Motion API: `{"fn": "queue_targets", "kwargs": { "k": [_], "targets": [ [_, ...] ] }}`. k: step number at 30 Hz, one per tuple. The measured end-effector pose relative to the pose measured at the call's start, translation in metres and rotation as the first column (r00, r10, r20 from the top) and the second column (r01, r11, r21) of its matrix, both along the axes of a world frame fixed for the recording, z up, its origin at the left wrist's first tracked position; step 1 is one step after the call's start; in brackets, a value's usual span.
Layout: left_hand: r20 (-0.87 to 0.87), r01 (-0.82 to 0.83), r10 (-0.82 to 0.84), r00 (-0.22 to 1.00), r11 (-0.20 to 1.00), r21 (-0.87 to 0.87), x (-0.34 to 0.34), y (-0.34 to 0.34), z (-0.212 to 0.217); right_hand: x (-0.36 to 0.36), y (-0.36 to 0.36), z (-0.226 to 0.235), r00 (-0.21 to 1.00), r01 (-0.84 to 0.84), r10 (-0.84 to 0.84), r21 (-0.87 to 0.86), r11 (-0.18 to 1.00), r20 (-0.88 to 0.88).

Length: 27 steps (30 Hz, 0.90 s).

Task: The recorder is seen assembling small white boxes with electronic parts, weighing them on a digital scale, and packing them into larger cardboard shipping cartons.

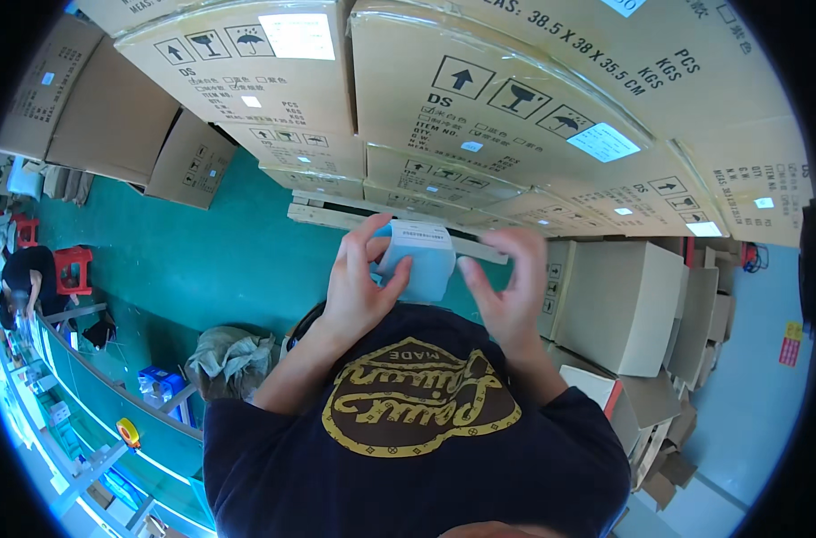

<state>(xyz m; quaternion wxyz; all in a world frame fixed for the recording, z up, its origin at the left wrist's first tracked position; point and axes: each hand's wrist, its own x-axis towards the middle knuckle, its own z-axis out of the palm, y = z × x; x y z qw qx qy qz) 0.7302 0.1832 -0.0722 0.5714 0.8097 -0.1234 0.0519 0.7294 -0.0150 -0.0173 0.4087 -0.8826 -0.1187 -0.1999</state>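
In front of my chest, a small light-blue box (427,271) with a white printed panel on top is held by my left hand (361,280). My left thumb presses on the near face, and the other fingers reach around its left side. My right hand (513,285) hovers just right of the box, apart from it. Its thumb and index finger are spread and slightly curved, with nothing visible between them.
Stacked brown cartons (506,108) rise directly ahead, above a wooden pallet (323,213). Opened cartons (605,305) stand at the right. At left are a workbench (112,386) with a yellow tape dispenser (128,433), a grey sack (233,359), and a person (30,280) near a red stool (73,271).
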Motion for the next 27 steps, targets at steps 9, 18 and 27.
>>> {"fn": "queue_targets", "kwargs": {
  "k": [9,18,27],
  "targets": [
    [0.258,0.194,-0.239,0.936,0.962,0.190,0.007,0.037,0.011,0.016,0.039,-0.004,0.901,-0.409,0.386,-0.090,0.908,-0.200],
    [0.244,0.247,-0.295,0.924,0.946,0.208,0.000,0.060,0.002,0.010,0.063,-0.029,0.802,-0.399,0.441,0.188,0.898,-0.402],
    [0.197,0.339,-0.387,0.901,0.910,0.239,-0.005,0.084,-0.009,0.016,0.062,-0.046,0.538,-0.306,0.516,0.417,0.856,-0.666]
  ]
}}
